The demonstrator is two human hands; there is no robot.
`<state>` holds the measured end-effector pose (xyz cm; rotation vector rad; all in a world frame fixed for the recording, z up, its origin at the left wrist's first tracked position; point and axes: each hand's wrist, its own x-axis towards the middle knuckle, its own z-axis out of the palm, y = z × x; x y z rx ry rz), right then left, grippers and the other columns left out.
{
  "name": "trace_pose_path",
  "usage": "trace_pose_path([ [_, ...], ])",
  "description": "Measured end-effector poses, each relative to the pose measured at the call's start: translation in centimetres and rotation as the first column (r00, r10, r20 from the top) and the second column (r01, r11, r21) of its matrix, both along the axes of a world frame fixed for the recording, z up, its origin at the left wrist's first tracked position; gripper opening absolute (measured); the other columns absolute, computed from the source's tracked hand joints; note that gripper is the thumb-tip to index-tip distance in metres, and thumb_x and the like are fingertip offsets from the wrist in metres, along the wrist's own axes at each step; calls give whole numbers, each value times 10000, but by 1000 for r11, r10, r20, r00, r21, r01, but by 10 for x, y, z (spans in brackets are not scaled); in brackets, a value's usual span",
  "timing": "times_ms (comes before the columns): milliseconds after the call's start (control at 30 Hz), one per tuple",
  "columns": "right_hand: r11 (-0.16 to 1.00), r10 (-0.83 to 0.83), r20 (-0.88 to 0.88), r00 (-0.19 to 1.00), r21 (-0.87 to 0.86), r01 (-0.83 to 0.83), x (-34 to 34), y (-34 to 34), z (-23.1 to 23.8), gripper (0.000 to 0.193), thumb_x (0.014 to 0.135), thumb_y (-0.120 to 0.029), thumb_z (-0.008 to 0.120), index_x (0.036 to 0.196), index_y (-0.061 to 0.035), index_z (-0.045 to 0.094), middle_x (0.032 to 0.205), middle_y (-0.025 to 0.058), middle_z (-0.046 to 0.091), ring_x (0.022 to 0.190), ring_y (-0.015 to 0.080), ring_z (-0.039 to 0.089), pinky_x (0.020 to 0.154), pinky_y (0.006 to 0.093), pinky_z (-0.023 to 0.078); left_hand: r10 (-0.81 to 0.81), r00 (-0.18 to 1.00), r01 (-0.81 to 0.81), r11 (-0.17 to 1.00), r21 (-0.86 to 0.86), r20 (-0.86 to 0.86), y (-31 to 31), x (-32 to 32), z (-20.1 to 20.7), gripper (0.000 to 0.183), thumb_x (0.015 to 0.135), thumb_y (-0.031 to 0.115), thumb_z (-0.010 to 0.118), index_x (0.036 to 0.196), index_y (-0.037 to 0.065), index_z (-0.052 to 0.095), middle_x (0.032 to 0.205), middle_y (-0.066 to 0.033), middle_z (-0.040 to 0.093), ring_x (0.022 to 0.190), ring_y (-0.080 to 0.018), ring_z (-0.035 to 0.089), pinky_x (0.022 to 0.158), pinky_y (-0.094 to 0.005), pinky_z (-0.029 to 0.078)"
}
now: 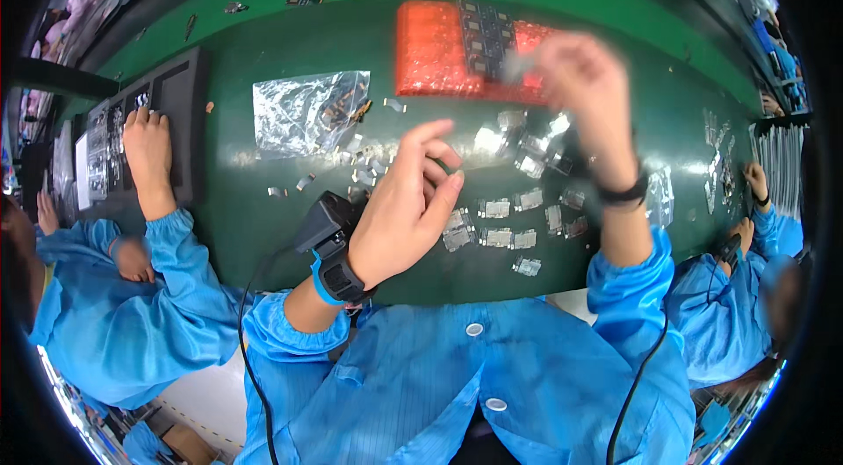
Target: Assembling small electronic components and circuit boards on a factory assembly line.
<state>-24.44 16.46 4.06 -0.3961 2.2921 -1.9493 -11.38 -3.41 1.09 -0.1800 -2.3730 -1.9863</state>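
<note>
My left hand (408,206) hovers over the green table with nothing in it, its fingers loosely bent and apart. Several small silver boards (496,237) lie just right of it, in loose rows. Blurred by motion, my right hand (584,83) is over the right part of a red bubble-wrap pad (430,48), fingers drawn together. A pale grey smear (518,67) at its fingertips looks like a small part, too blurred to name. Beside it, a dark panel of small circuit boards (485,35) rests on the pad. More silver pieces (529,158) lie below this hand.
A clear plastic bag (307,114) with small flex parts lies left of centre, loose pieces (364,173) near it. A co-worker's hand (147,144) is over a dark foam tray (180,127) at left. Another co-worker sits at right. Cables run along both my arms.
</note>
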Motion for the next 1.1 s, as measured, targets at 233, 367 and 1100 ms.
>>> trace_pose_path([
  [233, 731, -302, -308, 902, 533, 427, -174, 133, -35, 564, 833, -454, 626, 1084, 51, 610, 915, 100, 661, 795, 152, 597, 743, 275, 469, -180, 976, 110, 894, -435, -125, 7, 35, 1, 151, 852, 74, 573, 1001, 50, 574, 861, -111, 576, 816, -268, 583, 706, -345, 471],
  [367, 698, -243, -584, 775, 449, 558, -173, 128, -51, 403, 866, -345, 611, 1053, 10, 640, 985, 130, 669, 899, 164, 627, 815, 287, 465, -178, 955, 3, 807, -590, -238, 18, 56, -10, 298, 722, 116, 696, 988, 55, 576, 948, -87, 521, 849, -266, 551, 741, -356, 469],
  [1100, 634, 632, -448, 632, 768, -88, 68, -97, -38, 113, 660, 43, 547, 762, 5, 520, 789, 150, 521, 792, 309, 542, 688, 394, 486, -76, 989, -9, 821, -570, -126, 19, 61, -25, 292, 722, 37, 654, 983, 9, 528, 983, -145, 477, 894, -316, 513, 795, -399, 445],
])
